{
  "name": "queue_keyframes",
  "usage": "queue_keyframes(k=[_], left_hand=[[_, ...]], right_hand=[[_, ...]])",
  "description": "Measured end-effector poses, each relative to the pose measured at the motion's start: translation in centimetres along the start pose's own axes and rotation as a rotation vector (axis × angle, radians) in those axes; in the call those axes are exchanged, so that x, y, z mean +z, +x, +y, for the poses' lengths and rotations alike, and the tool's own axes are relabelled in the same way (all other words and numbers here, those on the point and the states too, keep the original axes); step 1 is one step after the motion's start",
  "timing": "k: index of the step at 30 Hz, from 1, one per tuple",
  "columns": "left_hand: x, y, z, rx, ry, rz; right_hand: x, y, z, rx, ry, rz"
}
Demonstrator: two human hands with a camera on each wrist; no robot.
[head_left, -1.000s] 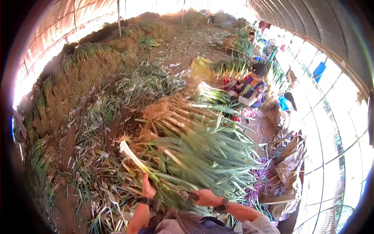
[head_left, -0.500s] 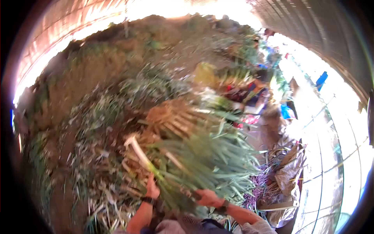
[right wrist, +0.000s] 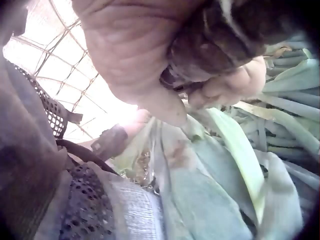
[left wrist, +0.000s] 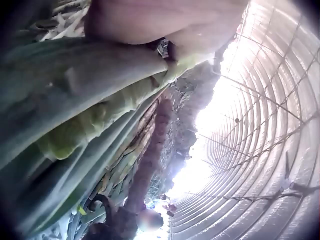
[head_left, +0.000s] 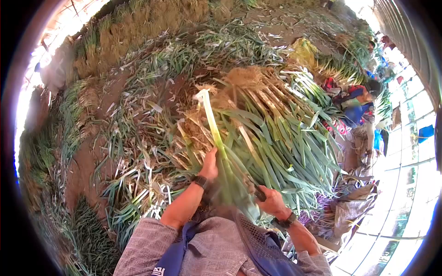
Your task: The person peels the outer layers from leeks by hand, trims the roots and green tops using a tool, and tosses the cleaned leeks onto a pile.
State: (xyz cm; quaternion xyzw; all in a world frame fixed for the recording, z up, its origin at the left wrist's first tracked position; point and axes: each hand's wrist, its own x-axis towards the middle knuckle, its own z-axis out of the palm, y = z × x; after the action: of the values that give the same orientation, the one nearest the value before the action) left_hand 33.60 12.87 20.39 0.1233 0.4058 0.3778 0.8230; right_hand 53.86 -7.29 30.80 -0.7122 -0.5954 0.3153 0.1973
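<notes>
My left hand [head_left: 210, 166] grips a leek [head_left: 212, 117] around its upper shank. The white, trimmed-looking stem points away from me, with a few roots at its tip, and the green leaves [left wrist: 75, 95] spread back toward my body. Beside those leaves, my right hand [head_left: 273, 202] curls round the dark handle [head_left: 260, 193] of a tool. Up close, the right wrist view shows that handle as brown and wrapped, in my fist; the tool's working end is hard to make out. Broad leek leaves [right wrist: 200, 185] hang just below this hand.
A large heap of untrimmed leeks [head_left: 294, 138], roots facing away, lies in front of me. Stripped leaves [head_left: 138, 138] litter the ground on the left. Another person [head_left: 357, 106] sits at the right, near a yellow sack [head_left: 304, 53]. Crumpled sacking [head_left: 354, 207] lies by the bright wall.
The head view has swung down and left, so the heap and the other person sit farther right. The leek now stands more upright in view; both hands keep their hold.
</notes>
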Motion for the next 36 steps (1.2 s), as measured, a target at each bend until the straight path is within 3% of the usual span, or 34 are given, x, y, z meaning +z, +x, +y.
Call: queue_keyframes(k=[3,6,15,23,25,30,34,36], left_hand=[[-2.6,1.4,-3.0,0.029,0.020,-0.022],[-3.9,1.9,-5.3,0.000,-0.036,0.079],[-7.0,1.1,-7.9,-0.098,-0.010,0.179],[-7.9,0.3,-7.8,-0.159,-0.053,0.178],[-7.0,-0.3,-7.8,-0.171,-0.259,0.155],[-6.2,-1.0,-6.1,-0.155,-0.125,0.287],[-7.6,-0.3,-6.5,-0.246,-0.109,0.264],[-9.2,0.5,-8.0,-0.183,-0.024,0.230]], right_hand=[[0.6,0.7,0.8,0.075,0.002,-0.096],[0.6,1.4,1.0,0.119,-0.039,-0.155],[2.4,2.6,2.1,0.128,-0.036,-0.253],[4.1,4.9,2.1,0.191,-0.072,-0.330],[4.4,5.3,2.0,0.186,-0.077,-0.342],[4.8,6.5,0.7,0.119,-0.107,-0.334],[5.4,8.2,0.2,0.107,-0.182,-0.316],[5.5,9.2,-1.0,0.103,-0.182,-0.339]])
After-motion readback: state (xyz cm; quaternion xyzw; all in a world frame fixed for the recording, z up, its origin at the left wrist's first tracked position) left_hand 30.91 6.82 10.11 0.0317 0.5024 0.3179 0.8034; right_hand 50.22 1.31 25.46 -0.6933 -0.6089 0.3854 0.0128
